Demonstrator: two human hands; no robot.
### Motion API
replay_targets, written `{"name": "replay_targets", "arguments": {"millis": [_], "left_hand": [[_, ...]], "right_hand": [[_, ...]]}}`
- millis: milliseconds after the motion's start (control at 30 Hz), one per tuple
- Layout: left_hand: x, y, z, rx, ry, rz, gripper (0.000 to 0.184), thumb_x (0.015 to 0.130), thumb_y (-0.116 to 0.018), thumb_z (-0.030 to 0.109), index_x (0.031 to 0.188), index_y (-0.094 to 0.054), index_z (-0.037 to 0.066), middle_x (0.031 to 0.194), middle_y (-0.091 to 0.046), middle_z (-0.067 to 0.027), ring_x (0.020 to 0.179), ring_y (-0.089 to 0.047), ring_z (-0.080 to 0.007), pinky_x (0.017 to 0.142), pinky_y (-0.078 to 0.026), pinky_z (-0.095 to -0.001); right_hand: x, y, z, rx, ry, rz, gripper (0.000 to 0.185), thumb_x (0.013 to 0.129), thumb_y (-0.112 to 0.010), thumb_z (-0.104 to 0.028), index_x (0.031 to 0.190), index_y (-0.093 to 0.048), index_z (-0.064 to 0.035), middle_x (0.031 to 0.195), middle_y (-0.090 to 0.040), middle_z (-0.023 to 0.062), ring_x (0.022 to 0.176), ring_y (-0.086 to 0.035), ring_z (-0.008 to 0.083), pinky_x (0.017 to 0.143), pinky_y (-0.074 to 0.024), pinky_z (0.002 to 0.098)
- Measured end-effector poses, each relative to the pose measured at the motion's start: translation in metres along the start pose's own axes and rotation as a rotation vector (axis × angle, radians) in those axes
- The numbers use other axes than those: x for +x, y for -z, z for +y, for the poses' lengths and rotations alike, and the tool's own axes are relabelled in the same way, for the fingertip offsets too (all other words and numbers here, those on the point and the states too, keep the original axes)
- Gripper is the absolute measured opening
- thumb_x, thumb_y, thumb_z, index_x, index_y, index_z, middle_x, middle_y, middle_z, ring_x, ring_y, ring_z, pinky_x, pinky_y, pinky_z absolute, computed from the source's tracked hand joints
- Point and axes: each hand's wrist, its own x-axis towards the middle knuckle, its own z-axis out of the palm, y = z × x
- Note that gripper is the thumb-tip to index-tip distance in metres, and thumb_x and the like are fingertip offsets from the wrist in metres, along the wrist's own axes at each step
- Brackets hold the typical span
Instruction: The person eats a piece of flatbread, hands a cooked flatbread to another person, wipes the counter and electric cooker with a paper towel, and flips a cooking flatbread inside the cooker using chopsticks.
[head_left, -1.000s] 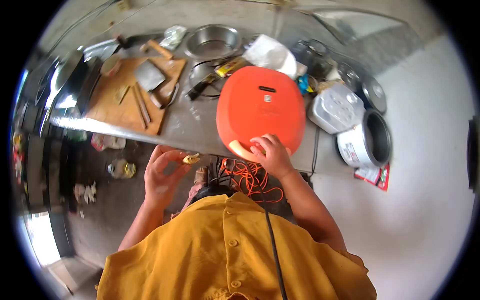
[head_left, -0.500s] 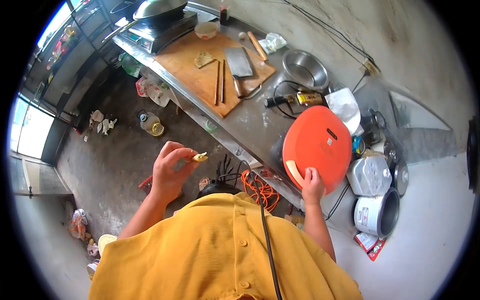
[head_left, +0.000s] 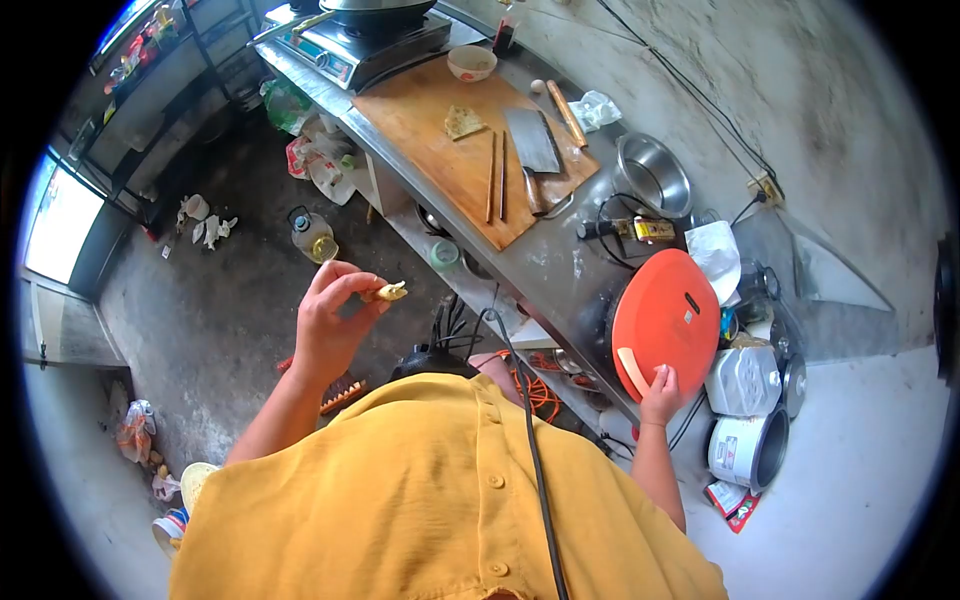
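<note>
Between the thumb and fingers of my left hand (head_left: pixel 335 315) is a small piece of pale, flat food (head_left: pixel 391 291), held over the floor in front of my body. My right hand (head_left: pixel 660 396) is at the front edge of a red electric pan's lid (head_left: pixel 668 320), its fingers curled round the rim beside the cream handle (head_left: pixel 633 373). A dark gap shows along the left side of the lid, which looks tilted. On the wooden board (head_left: pixel 400 105) lie a flatbread piece (head_left: pixel 463 123), chopsticks (head_left: pixel 497 178) and a cleaver (head_left: pixel 532 140).
A metal basin (head_left: pixel 652 176), rolling pin (head_left: pixel 567 114) and bowl (head_left: pixel 472 64) stand along the counter's back. At its left end is a stove (head_left: pixel 370 45). A rice cooker pot (head_left: pixel 748 445) is at the right. An oil bottle (head_left: pixel 313 235) stands on the floor.
The view has swung left, so the counter and red lid appear farther right and slanted. The lid has gone from flat-looking to tilted, my right hand still on its edge. My left hand keeps the food.
</note>
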Motion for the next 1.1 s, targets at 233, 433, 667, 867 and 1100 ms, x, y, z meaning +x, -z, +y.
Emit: {"name": "replay_targets", "arguments": {"millis": [233, 433, 667, 867, 1100], "left_hand": [[0.002, 0.002, -0.019, -0.070, 0.058, 0.008, 0.027, 0.074, -0.075, -0.005, 0.098, -0.067, 0.004, 0.093, -0.058, -0.0057, 0.084, -0.060, -0.0175, 0.073, -0.050, -0.0285], [0.016, -0.004, -0.020, -0.033, 0.053, -0.013, 0.026, 0.075, -0.076, -0.005, 0.098, -0.068, 0.005, 0.093, -0.058, -0.0052, 0.084, -0.060, -0.0171, 0.073, -0.049, -0.0279], [0.035, -0.013, -0.022, -0.054, 0.033, -0.049, 0.028, 0.074, -0.077, -0.005, 0.098, -0.068, 0.004, 0.092, -0.057, -0.0051, 0.083, -0.062, -0.0173, 0.072, -0.051, -0.0283], [0.041, -0.029, -0.024, -0.140, 0.005, -0.085, 0.031, 0.072, -0.077, -0.007, 0.099, -0.068, 0.005, 0.092, -0.057, -0.0053, 0.081, -0.061, -0.0175, 0.072, -0.051, -0.0289], [0.049, -0.033, -0.023, -0.087, -0.011, -0.094, 0.030, 0.072, -0.077, -0.006, 0.097, -0.068, 0.006, 0.090, -0.057, -0.0050, 0.082, -0.060, -0.0184, 0.072, -0.050, -0.0291]], "right_hand": [[0.001, 0.001, -0.006, -0.062, -0.046, -0.024, 0.033, 0.103, -0.042, -0.029, 0.091, -0.061, -0.0043, 0.085, -0.067, 0.0120, 0.082, -0.065, 0.0308, 0.073, -0.0490, 0.0409], [0.001, -0.002, -0.003, -0.059, -0.050, -0.012, 0.038, 0.104, -0.040, -0.030, 0.087, -0.061, -0.0025, 0.082, -0.065, 0.0118, 0.079, -0.063, 0.0291, 0.074, -0.0472, 0.0389], [0.000, 0.001, -0.002, -0.079, -0.077, -0.022, 0.035, 0.102, -0.041, -0.027, 0.087, -0.060, -0.0025, 0.081, -0.065, 0.0116, 0.078, -0.063, 0.0307, 0.072, -0.0472, 0.0420], [0.000, 0.002, -0.001, -0.100, -0.096, -0.019, 0.038, 0.103, -0.039, -0.030, 0.084, -0.059, -0.0035, 0.078, -0.063, 0.0126, 0.077, -0.062, 0.0302, 0.072, -0.0465, 0.0409], [-0.001, 0.001, -0.003, -0.092, -0.095, -0.008, 0.035, 0.102, -0.040, -0.027, 0.086, -0.061, -0.0048, 0.081, -0.066, 0.0111, 0.078, -0.063, 0.0324, 0.071, -0.0475, 0.0426]]}}
